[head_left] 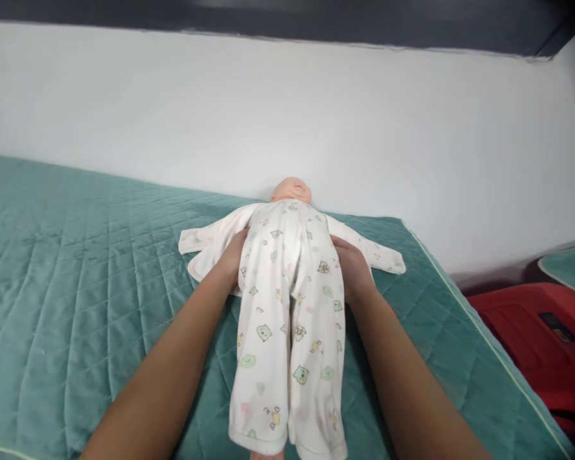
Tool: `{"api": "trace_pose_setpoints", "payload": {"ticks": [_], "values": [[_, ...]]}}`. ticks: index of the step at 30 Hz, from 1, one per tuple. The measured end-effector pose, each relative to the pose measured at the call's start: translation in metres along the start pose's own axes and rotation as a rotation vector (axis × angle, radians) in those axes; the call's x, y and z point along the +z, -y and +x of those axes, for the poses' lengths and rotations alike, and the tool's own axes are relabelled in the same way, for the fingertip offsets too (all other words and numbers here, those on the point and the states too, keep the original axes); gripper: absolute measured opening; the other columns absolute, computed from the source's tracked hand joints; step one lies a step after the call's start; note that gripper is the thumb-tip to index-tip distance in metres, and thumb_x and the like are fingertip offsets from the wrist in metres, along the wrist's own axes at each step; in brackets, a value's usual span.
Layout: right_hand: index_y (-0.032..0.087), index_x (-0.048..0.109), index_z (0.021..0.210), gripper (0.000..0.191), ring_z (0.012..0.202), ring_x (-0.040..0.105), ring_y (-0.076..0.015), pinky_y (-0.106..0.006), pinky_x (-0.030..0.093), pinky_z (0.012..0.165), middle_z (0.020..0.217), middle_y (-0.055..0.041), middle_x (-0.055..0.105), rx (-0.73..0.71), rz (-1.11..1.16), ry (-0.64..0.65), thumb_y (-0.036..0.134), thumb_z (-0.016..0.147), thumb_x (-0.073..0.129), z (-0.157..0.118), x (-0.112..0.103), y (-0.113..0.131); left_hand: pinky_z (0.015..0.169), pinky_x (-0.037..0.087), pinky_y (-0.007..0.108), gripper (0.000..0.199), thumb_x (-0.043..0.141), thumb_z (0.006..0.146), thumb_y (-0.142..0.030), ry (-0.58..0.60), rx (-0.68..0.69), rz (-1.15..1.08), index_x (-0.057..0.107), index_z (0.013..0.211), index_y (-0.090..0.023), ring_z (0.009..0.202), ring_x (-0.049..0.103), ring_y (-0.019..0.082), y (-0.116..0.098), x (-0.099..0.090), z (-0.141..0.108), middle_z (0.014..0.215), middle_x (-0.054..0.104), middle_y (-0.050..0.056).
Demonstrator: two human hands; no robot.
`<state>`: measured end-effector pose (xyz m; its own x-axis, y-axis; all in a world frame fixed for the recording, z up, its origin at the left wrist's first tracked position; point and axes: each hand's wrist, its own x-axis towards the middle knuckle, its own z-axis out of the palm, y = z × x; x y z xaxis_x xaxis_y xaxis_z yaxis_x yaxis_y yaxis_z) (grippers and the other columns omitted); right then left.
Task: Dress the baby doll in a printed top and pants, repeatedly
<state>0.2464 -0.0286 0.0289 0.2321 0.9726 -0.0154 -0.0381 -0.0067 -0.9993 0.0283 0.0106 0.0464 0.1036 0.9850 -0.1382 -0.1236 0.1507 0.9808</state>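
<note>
A baby doll (292, 190) lies on its back with its head toward the wall. White baby pants (266, 319) printed with small green bears cover its legs and reach high over its body. Beneath them spreads a white long-sleeved top (206, 238), its sleeves stretched out to both sides. My left hand (236, 252) is closed at the left side of the pants, its fingertips hidden behind the cloth. On the opposite side, my right hand (351, 260) grips the pants' edge, with its fingers partly tucked under. A bit of the doll's foot (267, 455) shows below the left pant leg.
The doll rests on a green quilted cover (100, 281) with a pale edge, pushed against a white wall (220, 108). A red plastic object (531, 345) stands beyond the right edge, beneath another green padded piece (572, 265). A dark band (287, 19) runs along the top.
</note>
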Motion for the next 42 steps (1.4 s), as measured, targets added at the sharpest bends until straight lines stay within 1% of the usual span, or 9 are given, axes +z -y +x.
{"api": "trace_pose_setpoints", "payload": {"ticks": [7,13,18,20,24,27,32,37,42], "values": [[0.016,0.067,0.119,0.046,0.088,0.069,-0.0262,-0.039,0.057,0.076,0.095,-0.0073,0.077,-0.07,-0.049,0.06,0.042,0.083,0.054,0.005,-0.002,-0.001,0.089,0.053,0.043,0.03,0.059,0.078,-0.024,0.056,0.05,0.185,0.071,0.102,-0.01,0.097,0.068,0.031,0.001,-0.002,-0.003,0.097,0.076,0.011],[0.017,0.069,0.111,0.047,0.096,0.066,-0.0242,-0.037,0.054,0.086,0.101,-0.006,0.075,-0.154,-0.252,0.032,0.054,0.088,0.05,0.009,-0.005,-0.008,0.104,0.044,0.047,0.035,0.049,0.087,-0.026,-0.022,0.377,0.611,0.069,0.111,-0.01,0.113,0.061,0.032,0.02,-0.013,0.006,0.116,0.072,0.014],[0.018,0.068,0.112,0.038,0.108,0.062,-0.0259,-0.044,0.044,0.101,0.114,-0.009,0.071,-0.298,-0.624,-0.113,0.041,0.092,0.045,-0.005,-0.014,-0.016,0.102,0.046,0.046,0.041,0.045,0.095,-0.028,0.029,0.563,0.976,0.061,0.129,-0.011,0.111,0.062,0.031,0.039,-0.027,-0.016,0.121,0.068,0.017],[0.018,0.066,0.115,0.035,0.108,0.061,-0.027,-0.046,0.044,0.1,0.116,-0.0119,0.069,-0.362,-0.783,-0.065,0.034,0.091,0.046,-0.02,-0.018,-0.02,0.103,0.046,0.044,0.039,0.046,0.095,-0.027,0.126,0.67,1.095,0.063,0.128,-0.013,0.115,0.059,0.031,0.047,-0.035,-0.032,0.122,0.067,0.016],[0.013,0.067,0.114,0.033,0.114,0.057,-0.0294,-0.046,0.041,0.104,0.121,-0.0184,0.065,-0.624,-1.056,0.191,0.026,0.093,0.045,-0.06,-0.022,-0.024,0.113,0.039,0.041,0.035,0.051,0.092,-0.021,0.307,0.804,1.18,0.066,0.123,-0.019,0.121,0.058,0.027,0.054,-0.045,-0.059,0.117,0.07,0.01],[0.015,0.066,0.12,0.035,0.118,0.055,-0.0293,-0.048,0.038,0.107,0.126,-0.0176,0.063,-0.709,-1.192,0.267,0.022,0.095,0.043,-0.084,-0.026,-0.025,0.117,0.035,0.041,0.037,0.054,0.089,-0.02,0.352,0.827,1.161,0.065,0.125,-0.02,0.127,0.054,0.026,0.053,-0.045,-0.072,0.122,0.069,0.009],[0.019,0.069,0.117,0.033,0.122,0.052,-0.029,-0.049,0.032,0.112,0.125,-0.0145,0.063,-0.726,-1.288,0.271,0.018,0.095,0.045,-0.098,-0.03,-0.027,0.11,0.044,0.039,0.033,0.058,0.087,-0.028,0.417,0.775,1.162,0.068,0.117,-0.02,0.123,0.057,0.028,0.046,-0.04,-0.071,0.13,0.066,0.009],[0.019,0.072,0.105,0.033,0.106,0.054,-0.0274,-0.041,0.04,0.099,0.106,-0.0121,0.067,-0.712,-1.341,0.251,0.013,0.095,0.041,-0.095,-0.021,-0.018,0.104,0.047,0.037,0.025,0.059,0.086,-0.028,0.445,0.678,1.145,0.072,0.105,-0.019,0.114,0.063,0.027,0.042,-0.037,-0.06,0.118,0.071,0.009],[0.017,0.07,0.094,0.029,0.095,0.053,-0.0269,-0.038,0.039,0.089,0.094,-0.012,0.065,-0.702,-1.359,0.264,0.01,0.093,0.042,-0.1,-0.019,-0.014,0.097,0.051,0.039,0.024,0.057,0.087,-0.03,0.373,0.614,1.111,0.073,0.099,-0.016,0.106,0.067,0.028,0.039,-0.035,-0.057,0.112,0.073,0.011]]}}
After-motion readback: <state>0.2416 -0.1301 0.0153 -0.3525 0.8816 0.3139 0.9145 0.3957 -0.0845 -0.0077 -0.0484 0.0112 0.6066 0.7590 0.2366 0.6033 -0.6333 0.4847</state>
